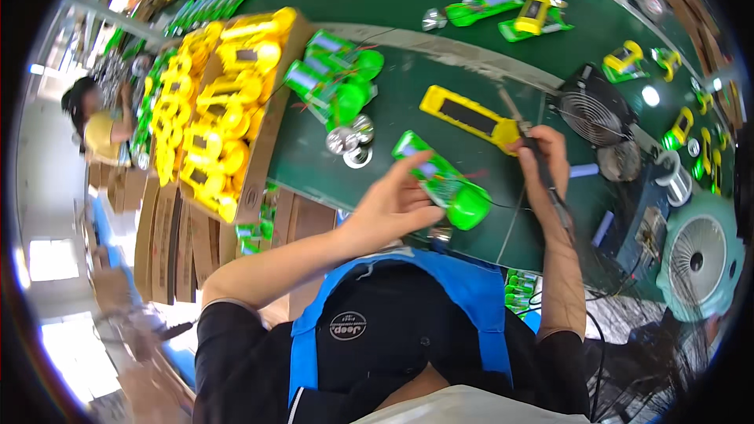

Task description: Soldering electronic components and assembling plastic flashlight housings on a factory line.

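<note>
My left hand (395, 202) is at the left side of a green plastic flashlight housing (444, 180), index finger on its upper part and thumb by its round end. Thin red wires come off this housing. In my right hand (547, 165) is a soldering iron (536, 145), its tip pointing up and away from me. The fingers of that hand also touch the round end of a yellow flashlight shell (469, 118), which has a dark rectangular panel. Left of the green housing lie shiny round reflectors (351, 139) beside a pile of green housings (334, 78).
A carton (271, 122) full of yellow shells stands at left. On the right are a black fan (594, 106), a solder wire spool (673, 177) and a pale green fan (701, 257). More flashlight parts (483, 8) lie across the far bench. Another person (102, 129) works at far left.
</note>
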`<state>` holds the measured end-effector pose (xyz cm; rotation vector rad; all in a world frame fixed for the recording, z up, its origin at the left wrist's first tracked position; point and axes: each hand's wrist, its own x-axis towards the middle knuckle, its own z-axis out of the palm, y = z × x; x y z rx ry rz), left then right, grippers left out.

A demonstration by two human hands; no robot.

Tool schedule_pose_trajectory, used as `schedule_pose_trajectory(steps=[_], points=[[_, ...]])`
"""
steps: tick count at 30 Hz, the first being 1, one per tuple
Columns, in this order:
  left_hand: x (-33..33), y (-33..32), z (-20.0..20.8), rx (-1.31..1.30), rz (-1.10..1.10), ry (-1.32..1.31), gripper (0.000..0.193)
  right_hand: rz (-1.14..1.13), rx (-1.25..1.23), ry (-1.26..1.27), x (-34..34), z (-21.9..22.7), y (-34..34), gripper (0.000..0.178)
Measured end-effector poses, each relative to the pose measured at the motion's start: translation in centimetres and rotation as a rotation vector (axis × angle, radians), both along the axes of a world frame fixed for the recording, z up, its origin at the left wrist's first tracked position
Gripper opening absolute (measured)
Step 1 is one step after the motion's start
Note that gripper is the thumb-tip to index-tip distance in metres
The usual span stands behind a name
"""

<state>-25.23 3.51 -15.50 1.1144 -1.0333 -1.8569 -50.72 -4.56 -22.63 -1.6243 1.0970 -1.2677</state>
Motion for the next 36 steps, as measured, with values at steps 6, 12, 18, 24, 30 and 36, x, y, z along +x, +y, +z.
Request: schedule_pose_trajectory(steps=[6,12,18,24,30,36], points=[[-2.0,-0.7,-1.8,0.043,-0.025,-0.041,0.071,-0.23,-0.386,0.492,-4.6,5.7,3.4,0.029],[0.1,-4.5,-1.8,-1.146,-0.328,-0.798,0.029,-0.156,-0.174,-0.057,-7.9,6.0,10.5,0.033],[-3.0,-7.9,-3.5,-1.239,-0.386,-0.579,0.02,-0.193,0.234,-0.597,-4.8,0.0,9.2,0.027],[-4.4,-6.6,-4.3,-0.718,-0.099,-0.609,0.013,-0.219,0.316,-0.455,-4.0,0.2,8.1,0.025],[-5.1,-6.2,-4.4,-0.962,0.004,-0.75,0.013,-0.196,0.35,-0.321,-3.4,1.2,7.7,0.02],[-5.3,-6.8,-3.6,-0.933,-0.117,-0.88,0.016,-0.219,0.415,-0.199,-3.3,1.6,7.7,0.024]])
